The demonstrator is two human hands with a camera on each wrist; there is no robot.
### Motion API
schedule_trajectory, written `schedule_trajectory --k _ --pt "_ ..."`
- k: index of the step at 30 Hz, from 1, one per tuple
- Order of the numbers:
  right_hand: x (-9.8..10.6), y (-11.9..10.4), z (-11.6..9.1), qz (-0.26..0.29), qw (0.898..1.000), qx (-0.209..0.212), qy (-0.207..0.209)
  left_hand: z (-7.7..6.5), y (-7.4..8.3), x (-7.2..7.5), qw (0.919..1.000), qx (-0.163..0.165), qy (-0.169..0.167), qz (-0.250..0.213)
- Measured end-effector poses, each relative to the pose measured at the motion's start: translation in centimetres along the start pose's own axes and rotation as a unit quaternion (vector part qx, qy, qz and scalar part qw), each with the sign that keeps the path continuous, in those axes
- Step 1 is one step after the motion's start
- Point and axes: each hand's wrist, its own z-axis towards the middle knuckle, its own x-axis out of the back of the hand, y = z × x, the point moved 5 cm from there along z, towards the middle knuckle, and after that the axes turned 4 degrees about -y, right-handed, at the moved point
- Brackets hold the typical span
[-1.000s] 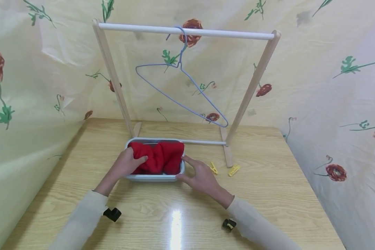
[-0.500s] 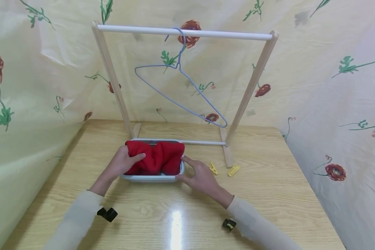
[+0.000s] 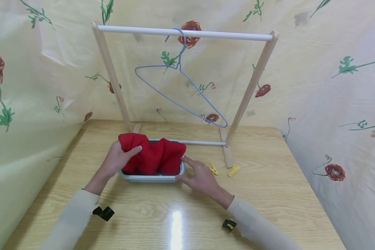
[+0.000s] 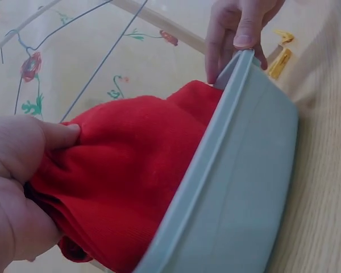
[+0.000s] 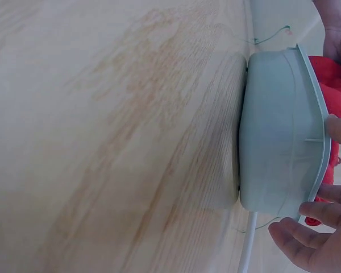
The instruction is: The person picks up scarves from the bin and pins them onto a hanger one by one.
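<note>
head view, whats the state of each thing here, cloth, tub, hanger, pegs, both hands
red knitted cloth: bunched, partly lifted out of tub
pale grey plastic tub: on table, upright
left hand: grips cloth's left end
right hand: fingers on tub's right rim
blue wire hanger: hooked on rail, tilted, empty
white rail of wooden rack: level
two yellow clothes pegs: lying on table

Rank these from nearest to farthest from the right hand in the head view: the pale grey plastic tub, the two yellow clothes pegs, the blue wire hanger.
1. Pale grey plastic tub: touched by the right hand at its right end.
2. Yellow clothes pegs: on the table just right of the hand.
3. Blue wire hanger: hooked on the rail, above and behind.
</note>
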Motion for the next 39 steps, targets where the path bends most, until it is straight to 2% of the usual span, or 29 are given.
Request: schedule_trajectory --k 5,17,24,31,39 --pt "0.0 0.1 -0.1 0.002 1.0 0.005 0.002 0.0 0.7 0.3 0.9998 -0.016 0.01 -0.005" --pt "0.8 -0.2 -0.5 -0.005 1.0 0.013 0.004 0.4 2.8 1.0 0.9996 0.006 0.024 -0.009" --pt "1.9 -0.9 -0.6 0.025 1.0 0.006 0.005 0.5 3.5 1.3 0.9992 0.019 0.029 -0.021" --pt "3.8 -1.9 -0.7 0.053 0.998 0.013 0.025 0.4 4.3 1.5 0.9984 0.006 0.042 -0.039" --pt "6.4 -3.1 -0.9 0.062 0.997 0.027 0.046 0.4 5.8 2.0 0.9965 -0.028 0.06 -0.052"
